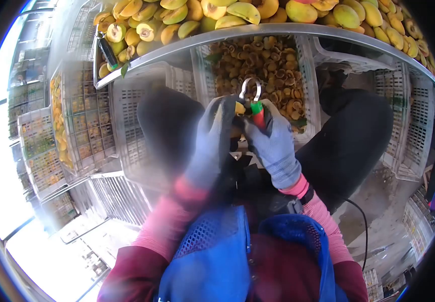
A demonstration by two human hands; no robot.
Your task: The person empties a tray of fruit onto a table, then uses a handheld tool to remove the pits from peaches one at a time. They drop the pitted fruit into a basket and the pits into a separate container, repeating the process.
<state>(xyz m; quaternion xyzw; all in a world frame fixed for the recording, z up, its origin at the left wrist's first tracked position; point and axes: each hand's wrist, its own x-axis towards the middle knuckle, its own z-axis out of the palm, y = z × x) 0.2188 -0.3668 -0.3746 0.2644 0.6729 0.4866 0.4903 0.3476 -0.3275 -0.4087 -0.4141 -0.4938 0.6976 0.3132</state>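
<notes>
Both my hands wear grey gloves and meet at the centre, above a crate of brown-orange fruit pieces (pixel 257 63). My left hand (pixel 211 136) is wrapped round a yellow piece of fruit (pixel 239 107), mostly hidden by the glove. In my right hand (pixel 275 143) is a tool with a green and red handle (pixel 257 115). Its curved metal loop (pixel 250 85) points away from me, just beyond the fruit.
A metal-edged tray (pixel 197 34) of yellow-green fruit (pixel 245 11) spans the top, with a dark-handled tool (pixel 107 53) at its left end. Crates stand at left (pixel 89 110) and right (pixel 414 126). A black cable (pixel 366 226) hangs at right.
</notes>
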